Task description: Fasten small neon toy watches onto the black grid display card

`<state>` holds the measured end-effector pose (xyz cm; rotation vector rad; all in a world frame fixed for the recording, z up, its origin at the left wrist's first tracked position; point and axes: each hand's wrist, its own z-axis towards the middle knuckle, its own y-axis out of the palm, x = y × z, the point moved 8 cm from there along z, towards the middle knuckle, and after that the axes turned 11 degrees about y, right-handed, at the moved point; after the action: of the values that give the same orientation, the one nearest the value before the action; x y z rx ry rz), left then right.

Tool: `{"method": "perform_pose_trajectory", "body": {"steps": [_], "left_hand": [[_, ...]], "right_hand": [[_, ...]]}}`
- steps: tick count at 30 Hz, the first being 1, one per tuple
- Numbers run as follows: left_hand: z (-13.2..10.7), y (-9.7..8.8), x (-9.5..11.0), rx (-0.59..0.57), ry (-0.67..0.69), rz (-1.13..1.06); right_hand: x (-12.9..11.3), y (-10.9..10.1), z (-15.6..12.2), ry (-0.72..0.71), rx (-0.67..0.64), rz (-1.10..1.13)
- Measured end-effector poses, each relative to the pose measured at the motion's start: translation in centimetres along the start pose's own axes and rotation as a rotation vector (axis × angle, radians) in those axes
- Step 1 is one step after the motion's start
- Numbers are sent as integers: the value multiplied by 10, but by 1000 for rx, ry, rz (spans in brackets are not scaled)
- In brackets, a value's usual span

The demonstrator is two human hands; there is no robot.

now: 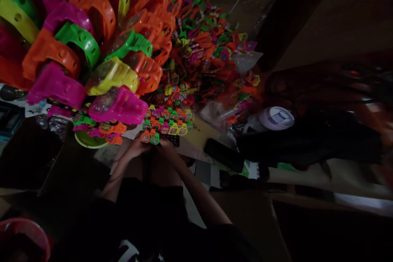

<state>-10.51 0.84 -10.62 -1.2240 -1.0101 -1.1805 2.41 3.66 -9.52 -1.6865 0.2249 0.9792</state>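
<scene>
We see the left hand (pixel 137 147) and right hand (pixel 167 146) pinching a toy-watch block (pixel 167 123). Loose toy watches (pixel 211 53) lie heaped at one o'clock.

Two hands, left hand (pixel 135 147) and right hand (pixel 167 145), one tray of small toy watches (pixel 167 123) with too many to count, one white lidded jar (pixel 274 118), one black phone (pixel 224 154), one yellow-green bowl (pixel 89 141), one heap of bagged toy watches (pixel 211 53) beyond counting.

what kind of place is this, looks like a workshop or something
Probably a small, dim toy assembly or packing workspace. A big heap of bright plastic toy watches covers the surface, and both hands, left hand and right hand, rest by neat rows of sorted watches.
</scene>
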Motion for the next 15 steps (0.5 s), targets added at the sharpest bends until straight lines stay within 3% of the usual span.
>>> {"method": "perform_pose_trajectory", "body": {"steps": [4,9,15], "left_hand": [[1,2,1,53,-18,-123],[8,-1,-10,145,-43,-22],[11,-4,-10,154,-35,8]], "right_hand": [[-2,2,5,12,-69,-73],[-6,-4,8,34,-121,-123],[-11,-8,9,21,-140,-119]]}}
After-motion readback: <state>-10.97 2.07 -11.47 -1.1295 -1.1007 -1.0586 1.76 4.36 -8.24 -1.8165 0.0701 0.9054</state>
